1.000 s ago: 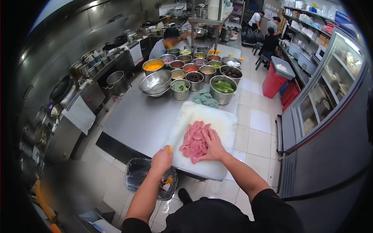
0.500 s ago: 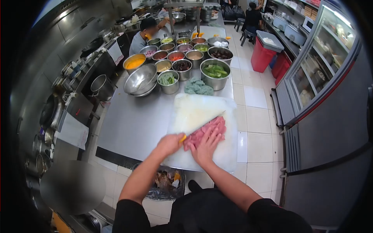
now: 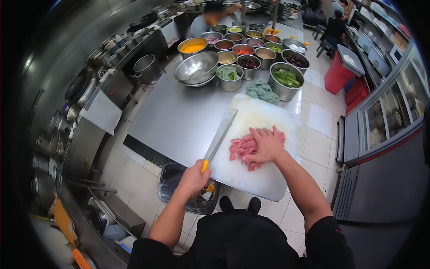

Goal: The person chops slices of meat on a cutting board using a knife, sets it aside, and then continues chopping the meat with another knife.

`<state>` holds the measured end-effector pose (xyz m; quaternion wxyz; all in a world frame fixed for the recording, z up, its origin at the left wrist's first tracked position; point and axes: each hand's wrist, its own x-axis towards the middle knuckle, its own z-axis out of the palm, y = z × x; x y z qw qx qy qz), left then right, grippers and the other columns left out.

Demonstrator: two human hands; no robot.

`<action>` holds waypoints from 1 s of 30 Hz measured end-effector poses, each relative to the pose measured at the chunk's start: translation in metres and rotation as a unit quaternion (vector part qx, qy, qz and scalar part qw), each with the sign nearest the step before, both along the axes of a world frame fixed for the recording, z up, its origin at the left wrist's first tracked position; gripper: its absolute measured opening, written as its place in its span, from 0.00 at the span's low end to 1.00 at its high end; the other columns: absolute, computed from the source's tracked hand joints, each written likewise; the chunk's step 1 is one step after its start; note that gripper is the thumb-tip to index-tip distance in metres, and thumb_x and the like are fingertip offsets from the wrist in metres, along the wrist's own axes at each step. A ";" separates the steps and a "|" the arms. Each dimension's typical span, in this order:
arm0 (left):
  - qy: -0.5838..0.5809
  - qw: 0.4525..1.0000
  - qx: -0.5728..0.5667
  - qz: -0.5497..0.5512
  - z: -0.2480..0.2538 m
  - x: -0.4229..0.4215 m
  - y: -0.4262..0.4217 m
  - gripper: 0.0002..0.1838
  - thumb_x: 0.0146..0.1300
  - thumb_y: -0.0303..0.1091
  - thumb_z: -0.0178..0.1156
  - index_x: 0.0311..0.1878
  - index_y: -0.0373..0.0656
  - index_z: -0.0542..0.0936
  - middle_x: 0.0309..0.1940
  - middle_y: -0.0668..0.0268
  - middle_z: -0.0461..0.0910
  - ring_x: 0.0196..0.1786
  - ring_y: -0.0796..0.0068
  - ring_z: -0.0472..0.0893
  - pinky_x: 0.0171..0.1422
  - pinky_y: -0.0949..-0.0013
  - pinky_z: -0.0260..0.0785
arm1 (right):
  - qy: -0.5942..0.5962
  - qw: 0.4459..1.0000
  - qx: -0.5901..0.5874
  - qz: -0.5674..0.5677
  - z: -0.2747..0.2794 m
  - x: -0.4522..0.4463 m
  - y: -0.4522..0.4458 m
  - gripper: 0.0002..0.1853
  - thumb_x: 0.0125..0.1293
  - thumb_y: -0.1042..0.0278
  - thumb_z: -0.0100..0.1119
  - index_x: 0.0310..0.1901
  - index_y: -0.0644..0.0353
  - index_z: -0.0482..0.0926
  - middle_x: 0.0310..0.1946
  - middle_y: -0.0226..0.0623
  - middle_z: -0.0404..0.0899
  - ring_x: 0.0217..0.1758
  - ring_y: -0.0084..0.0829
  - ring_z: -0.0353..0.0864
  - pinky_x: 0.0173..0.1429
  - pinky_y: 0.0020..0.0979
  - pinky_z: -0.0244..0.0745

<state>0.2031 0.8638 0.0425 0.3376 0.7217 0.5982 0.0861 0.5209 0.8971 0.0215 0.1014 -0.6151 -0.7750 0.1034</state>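
Note:
My left hand [image 3: 193,180] is closed round the yellow handle of a long kitchen knife [image 3: 222,133]. The blade points up and away along the left edge of the white cutting board [image 3: 242,181], apart from the meat. A pile of sliced raw pink meat [image 3: 242,149] lies on the board. On the right part of this pile rests my right hand [image 3: 267,145], fingers spread, covering some of the slices. Just past the board's far edge is a crumpled green cloth [image 3: 263,91].
Several metal pots of cut vegetables and sauces, such as the pot of green vegetables [image 3: 286,80], stand beyond the board near metal bowls [image 3: 195,68]. A lined bin [image 3: 168,184] sits below the table's [image 3: 170,121] front edge. A glass-door fridge [image 3: 394,107] stands right. Another person [image 3: 201,24] works at the back.
The knife has come away from the meat's left side to the board's left edge, in my left hand. My right hand has shifted over the pile. The camera view has turned.

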 end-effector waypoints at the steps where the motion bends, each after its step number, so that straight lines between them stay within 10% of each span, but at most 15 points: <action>1: -0.002 1.000 -0.014 0.017 -0.002 0.002 -0.011 0.24 0.70 0.43 0.58 0.63 0.39 0.73 0.43 0.38 0.84 0.50 0.36 0.82 0.55 0.43 0.74 | 0.009 0.999 -0.050 0.019 0.001 0.004 0.006 0.58 0.42 0.23 0.70 0.69 0.60 0.72 0.63 0.55 0.74 0.69 0.59 0.69 0.76 0.58 0.53; 19: -0.062 0.979 -0.095 0.171 0.007 0.026 -0.084 0.25 0.73 0.45 0.54 0.65 0.38 0.70 0.46 0.40 0.83 0.47 0.43 0.83 0.55 0.50 0.74 | 0.009 0.995 -0.067 -0.073 -0.014 -0.044 0.069 0.14 0.64 0.66 0.58 0.50 0.62 0.79 0.44 0.51 0.82 0.54 0.52 0.83 0.52 0.51 0.81; 21: -0.049 0.983 -0.059 0.165 0.004 0.026 -0.092 0.25 0.72 0.44 0.54 0.66 0.38 0.70 0.37 0.47 0.85 0.31 0.57 0.87 0.44 0.56 0.78 | 0.034 0.999 0.009 -0.007 -0.019 -0.035 0.066 0.12 0.64 0.65 0.59 0.44 0.62 0.83 0.44 0.50 0.82 0.49 0.52 0.84 0.52 0.50 0.81; 26: 0.005 0.987 -0.062 0.149 0.005 0.034 -0.106 0.25 0.73 0.44 0.53 0.66 0.38 0.67 0.37 0.41 0.85 0.40 0.41 0.86 0.49 0.47 0.76 | 0.229 0.955 -0.159 0.105 -0.007 -0.015 0.058 0.15 0.62 0.57 0.64 0.34 0.63 0.86 0.45 0.51 0.80 0.49 0.50 0.82 0.53 0.46 0.81; 30: 0.016 0.988 -0.066 0.138 0.024 0.044 -0.109 0.25 0.73 0.44 0.53 0.64 0.37 0.67 0.40 0.37 0.84 0.47 0.32 0.82 0.53 0.42 0.74 | 0.148 0.970 -0.097 0.165 -0.003 -0.014 0.028 0.17 0.60 0.54 0.66 0.40 0.60 0.85 0.46 0.45 0.80 0.55 0.47 0.79 0.54 0.45 0.79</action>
